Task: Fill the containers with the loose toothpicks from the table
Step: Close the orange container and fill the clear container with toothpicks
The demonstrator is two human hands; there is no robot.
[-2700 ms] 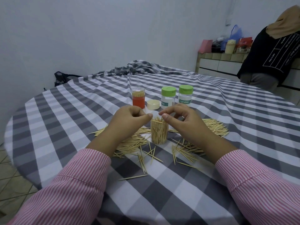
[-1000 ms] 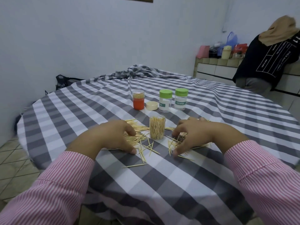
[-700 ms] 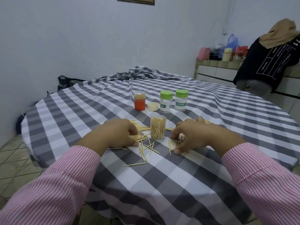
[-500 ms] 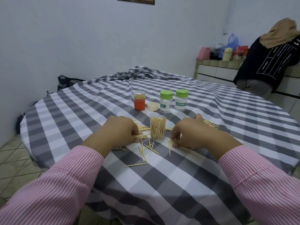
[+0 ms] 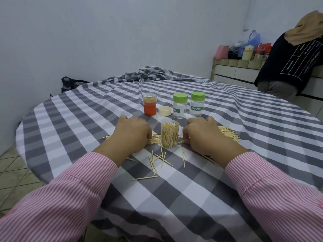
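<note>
I see my left hand [image 5: 132, 132] and right hand [image 5: 202, 134] curled knuckles-up over loose toothpicks [image 5: 158, 158], flanking the open container [image 5: 169, 136]; what they pinch, I cannot tell. 3 jars stand far; bare cloth [image 5: 157, 198] runs to the near table edge.

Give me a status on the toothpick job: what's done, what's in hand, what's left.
Done: the orange container holds toothpicks; the open clear container looks nearly full.

In hand: the left hand and right hand rest curled over the loose toothpicks either side of it, seemingly gathering them.

Left: the scattered toothpicks, the cream lid, and two green-capped containers that look empty.
</note>
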